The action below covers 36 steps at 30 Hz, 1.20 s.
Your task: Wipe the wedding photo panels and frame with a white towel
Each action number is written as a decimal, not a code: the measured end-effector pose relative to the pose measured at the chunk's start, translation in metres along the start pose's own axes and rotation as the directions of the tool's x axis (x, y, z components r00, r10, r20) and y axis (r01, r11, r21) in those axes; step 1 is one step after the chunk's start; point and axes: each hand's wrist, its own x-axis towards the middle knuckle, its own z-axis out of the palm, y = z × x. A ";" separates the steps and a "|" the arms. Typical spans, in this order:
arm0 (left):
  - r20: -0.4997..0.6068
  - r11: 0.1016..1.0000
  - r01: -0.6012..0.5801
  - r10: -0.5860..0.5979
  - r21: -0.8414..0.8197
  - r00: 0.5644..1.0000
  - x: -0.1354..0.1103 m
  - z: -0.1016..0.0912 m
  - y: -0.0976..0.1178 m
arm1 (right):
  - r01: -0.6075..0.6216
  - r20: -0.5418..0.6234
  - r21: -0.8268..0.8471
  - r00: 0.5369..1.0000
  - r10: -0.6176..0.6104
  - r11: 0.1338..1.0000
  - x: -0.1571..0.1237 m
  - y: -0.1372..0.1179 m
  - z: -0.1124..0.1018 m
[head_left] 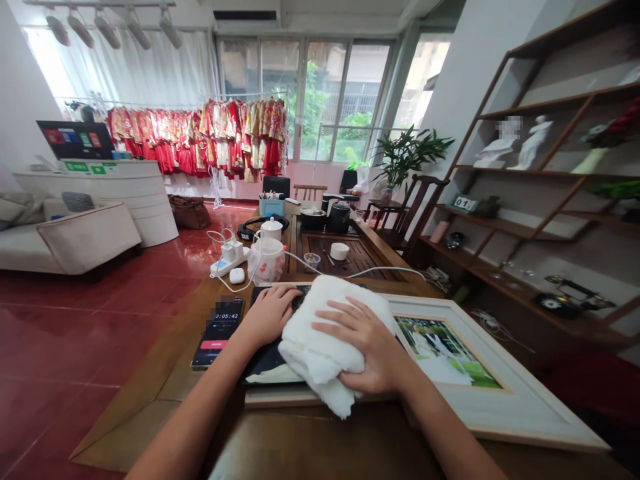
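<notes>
My right hand (367,340) presses on a folded white towel (325,360), its fingers spread over the top and its thumb at the near side. Under the towel lies a flat black panel (265,353), partly hidden, with a pale frame edge below its near side. On the panel's far left part rests my left hand (273,310), fingers stretched out beside the towel and holding nothing. To the right, a white-bordered picture frame (520,393) with a wedding photo (445,353) lies flat on the wooden table (145,393).
A phone (220,333) showing a timer lies left of my left arm. Beyond are a white earbud case (237,275), a power strip (230,260), a wrapped white container (267,260), a small white cup (339,251) and a cable. Wooden shelves (520,230) stand at right.
</notes>
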 end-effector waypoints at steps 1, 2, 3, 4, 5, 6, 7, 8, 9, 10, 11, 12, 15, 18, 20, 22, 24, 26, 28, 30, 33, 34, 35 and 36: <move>0.001 1.000 0.002 -0.002 -0.001 1.000 0.000 0.000 0.000 | -0.031 -0.018 -0.015 0.999 0.031 0.999 -0.002 0.005 0.000; 0.002 1.000 0.002 -0.002 -0.004 1.000 0.000 0.000 0.000 | -0.068 -0.041 -0.035 0.997 0.067 0.997 -0.004 0.010 0.000; 0.003 1.000 -0.001 0.001 -0.007 1.000 0.000 0.000 0.000 | -0.108 -0.067 -0.056 0.992 0.104 0.993 -0.007 0.015 0.000; 0.004 1.000 -0.005 0.005 -0.009 1.000 0.000 0.000 0.000 | -0.147 -0.093 -0.078 0.986 0.140 0.986 -0.009 0.020 0.001; 0.004 1.000 -0.008 0.008 -0.010 1.000 0.000 0.000 0.000 | -0.179 -0.115 -0.098 0.979 0.168 0.979 -0.011 0.024 0.002; 0.005 1.000 -0.011 0.011 -0.010 1.000 -0.001 0.000 -0.001 | -0.203 -0.130 -0.116 0.974 0.187 0.972 -0.013 0.027 0.002; 0.005 1.000 -0.011 0.011 -0.009 1.000 -0.001 0.000 -0.001 | -0.216 -0.139 -0.132 0.970 0.198 0.967 -0.014 0.028 0.003; 0.005 1.000 -0.009 0.009 -0.008 1.000 -0.001 0.000 -0.001 | -0.219 -0.143 -0.145 0.970 0.199 0.965 -0.015 0.028 0.004; 0.004 1.000 -0.007 0.007 -0.008 1.000 -0.001 0.000 -0.001 | -0.213 -0.142 -0.154 0.971 0.191 0.965 -0.014 0.027 0.004; 0.004 1.000 -0.005 0.005 -0.009 1.000 -0.001 0.000 -0.001 | -0.198 -0.135 -0.158 0.975 0.177 0.967 -0.013 0.024 0.004; 0.004 1.000 -0.001 0.001 -0.010 1.000 -0.001 0.000 -0.001 | -0.177 -0.125 -0.156 0.979 0.159 0.972 -0.012 0.020 0.005; 0.004 1.000 0.003 -0.003 -0.010 1.000 0.000 0.001 -0.001 | -0.151 -0.111 -0.148 0.985 0.135 0.977 -0.010 0.016 0.004; 0.002 1.000 0.009 -0.009 -0.007 1.000 0.000 0.002 -0.001 | -0.057 -0.042 -0.096 0.998 0.053 0.994 -0.003 0.001 0.003; -0.004 1.000 -0.001 0.001 -0.001 1.000 0.000 0.003 -0.002 | -0.003 0.010 -0.042 1.000 0.003 0.999 0.002 -0.007 0.001; -0.004 1.000 -0.003 0.003 0.001 1.000 0.000 0.003 -0.003 | -0.003 0.013 -0.031 1.000 0.004 1.000 0.002 -0.006 0.001; -0.002 1.000 -0.001 0.001 0.001 1.000 0.000 0.003 -0.003 | -0.037 -0.012 -0.045 0.999 0.037 0.998 -0.001 0.000 0.002; -0.001 1.000 -0.004 0.004 0.000 1.000 0.000 0.003 -0.003 | -0.093 -0.050 -0.074 0.995 0.090 0.993 -0.005 0.008 0.003; -0.002 1.000 -0.012 0.012 -0.002 1.000 0.000 0.002 -0.003 | -0.150 -0.088 -0.102 0.986 0.142 0.983 -0.009 0.016 0.004; -0.002 1.000 -0.015 0.015 -0.003 1.000 -0.001 0.001 -0.002 | -0.186 -0.117 -0.126 0.978 0.172 0.974 -0.011 0.020 0.005; -0.001 1.000 -0.011 0.011 -0.003 1.000 -0.001 0.001 -0.002 | -0.191 -0.135 -0.141 0.976 0.173 0.971 -0.012 0.020 0.005; 0.001 1.000 -0.002 0.002 0.003 1.000 -0.001 0.001 -0.001 | -0.137 -0.113 -0.131 0.986 0.122 0.982 -0.009 0.011 0.005; 0.001 1.000 0.004 -0.004 0.005 1.000 0.000 0.002 -0.001 | -0.106 -0.095 -0.119 0.991 0.095 0.987 -0.007 0.007 0.005; 0.002 1.000 0.009 -0.009 0.007 1.000 0.000 0.002 -0.001 | -0.072 -0.072 -0.103 0.995 0.064 0.992 -0.005 0.002 0.005; 0.002 1.000 0.010 -0.010 0.007 1.000 0.000 0.002 -0.001 | -0.038 -0.051 -0.086 0.998 0.034 0.996 -0.003 -0.002 0.005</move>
